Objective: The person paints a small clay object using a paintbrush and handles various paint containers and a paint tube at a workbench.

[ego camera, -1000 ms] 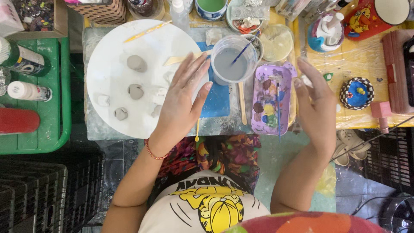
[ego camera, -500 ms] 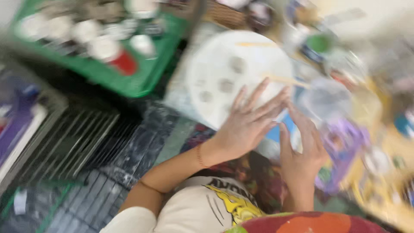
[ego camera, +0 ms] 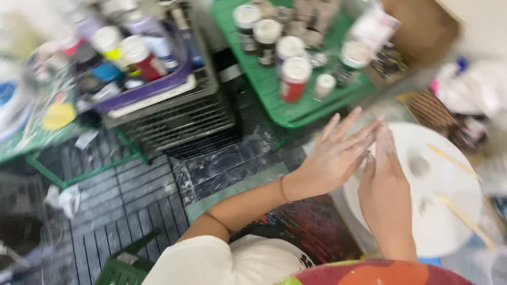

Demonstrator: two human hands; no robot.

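Hands first: my left hand point(ego camera: 338, 155) and right hand point(ego camera: 384, 182) meet palm to palm over the edge of the round white board point(ego camera: 449, 211), fingers spread wide and holding nothing, both dusted pale as if with clay or plaster. Two small grey lumps sit on the board just beyond my fingertips, with thin wooden sticks point(ego camera: 459, 214) lying across it near its right side. From the look of it, the shaping is only partly done: the lumps remain small and plain, and no paint has touched them. Farther out, a green tray point(ego camera: 274, 89) at the top carries white-capped paint bottles point(ego camera: 293, 78), untouched. To the left, a purple bin point(ego camera: 142, 87) of jars rests on a wire crate point(ego camera: 174, 124). Blur hides the finer detail.
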